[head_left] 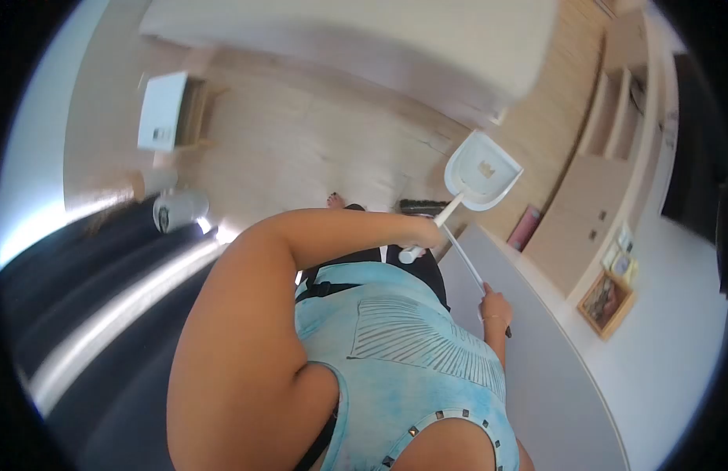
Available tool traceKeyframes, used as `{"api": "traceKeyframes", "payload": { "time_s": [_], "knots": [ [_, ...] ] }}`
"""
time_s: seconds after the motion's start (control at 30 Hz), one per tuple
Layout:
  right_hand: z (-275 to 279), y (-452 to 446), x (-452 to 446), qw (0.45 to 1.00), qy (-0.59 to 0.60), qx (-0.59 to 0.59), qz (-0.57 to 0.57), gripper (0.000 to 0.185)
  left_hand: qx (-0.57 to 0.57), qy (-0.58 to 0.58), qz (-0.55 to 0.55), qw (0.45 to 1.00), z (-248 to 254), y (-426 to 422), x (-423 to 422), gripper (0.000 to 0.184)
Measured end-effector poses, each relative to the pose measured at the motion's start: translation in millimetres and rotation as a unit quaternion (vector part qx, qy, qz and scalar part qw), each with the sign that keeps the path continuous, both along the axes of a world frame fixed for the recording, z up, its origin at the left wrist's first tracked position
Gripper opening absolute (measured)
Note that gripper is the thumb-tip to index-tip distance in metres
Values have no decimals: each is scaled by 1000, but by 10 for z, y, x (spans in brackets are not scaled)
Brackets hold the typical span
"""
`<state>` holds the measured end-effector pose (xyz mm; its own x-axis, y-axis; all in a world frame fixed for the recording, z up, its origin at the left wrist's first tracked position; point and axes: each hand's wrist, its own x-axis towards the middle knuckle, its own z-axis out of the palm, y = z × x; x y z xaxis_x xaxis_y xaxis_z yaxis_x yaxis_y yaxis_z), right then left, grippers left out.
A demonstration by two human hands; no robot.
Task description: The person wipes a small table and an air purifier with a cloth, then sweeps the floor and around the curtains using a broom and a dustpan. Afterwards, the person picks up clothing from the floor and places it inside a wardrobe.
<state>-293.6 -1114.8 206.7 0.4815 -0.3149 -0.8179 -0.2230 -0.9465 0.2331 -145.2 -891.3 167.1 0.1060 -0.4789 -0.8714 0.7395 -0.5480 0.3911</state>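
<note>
My left arm reaches across my body, and my left hand (pixel 423 231) is wrapped round the pale handle of a white dustpan (pixel 503 192). The dustpan's pan is open upward, with a small tan patch inside; whether that is debris or a marking I cannot tell. Lower on the right, my right hand (pixel 496 306) grips the thin white stick of a broom (pixel 464 257), whose dark end pokes out below the fist. Dark green bristles (pixel 423 206) show just left of the dustpan handle, near the floor. My left wrist area partly hides where stick and bristles meet.
A bed-like pale block (pixel 364 39) stretches across the far side. Beige cabinets (pixel 564 204) line the right, with a framed picture (pixel 605 304) on top and a pink object (pixel 525 228) beside them. A small white-topped table (pixel 161 111) and a whitish bin-like container (pixel 179 210) stand left.
</note>
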Motion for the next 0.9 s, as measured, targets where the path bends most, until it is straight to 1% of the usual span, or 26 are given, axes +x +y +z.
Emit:
{"api": "traceKeyframes", "payload": {
  "time_s": [0.03,0.1,0.13,0.2,0.23,0.27,0.3,0.37,0.4,0.47,0.5,0.57,0.6,0.67,0.7,0.77,0.8,0.87,0.9],
  "knots": [
    [-46,-6,-7,1000,9,-1,10,40,3,-10,26,1000,14,196,-101,28],
    [-14,121,148,999,16,-4,43,40,58,-2,41,997,107,737,-170,33],
    [21,165,214,999,22,7,46,41,62,-7,64,996,166,982,-198,33],
    [-3,246,347,997,25,20,68,41,150,-4,20,988,228,1454,-310,33],
    [-59,344,478,997,30,9,71,42,87,68,137,984,-132,1840,-406,33],
    [-70,421,570,997,31,0,76,42,21,133,251,959,-529,2173,-596,34],
    [-10,570,688,995,31,-7,91,42,12,135,265,955,-714,2453,-740,34],
    [170,966,966,994,55,-29,88,42,145,18,254,956,-941,2842,-997,26],
    [161,1086,1048,993,49,-36,100,42,201,7,286,937,-371,2964,-831,24],
    [69,1246,1173,980,54,-70,176,42,249,22,249,936,-537,3354,-945,32],
    [10,1293,1268,979,51,-74,185,42,244,22,259,934,-578,3553,-986,32],
    [-61,1443,1433,981,-21,-29,192,40,243,-28,151,958,-645,3943,-1142,32],
    [74,1702,1524,979,-25,-34,200,40,238,-30,159,958,-657,4105,-1233,32],
    [365,2187,1773,979,-57,-12,195,41,296,-51,214,930,-662,4395,-1357,28],
    [414,2346,1915,977,-63,-12,203,41,295,-54,224,927,-677,4544,-1410,28],
    [458,2667,2143,973,-76,6,216,40,264,-59,206,940,-732,4836,-1551,25],
    [357,2721,2278,972,-79,7,222,40,265,-61,213,938,-751,4937,-1628,25],
    [168,2785,2568,965,-109,85,224,40,302,-30,367,880,-785,5067,-1765,21],
    [215,2965,2691,963,-109,84,232,40,300,-28,374,877,-790,5177,-1770,21]
  ]
}}
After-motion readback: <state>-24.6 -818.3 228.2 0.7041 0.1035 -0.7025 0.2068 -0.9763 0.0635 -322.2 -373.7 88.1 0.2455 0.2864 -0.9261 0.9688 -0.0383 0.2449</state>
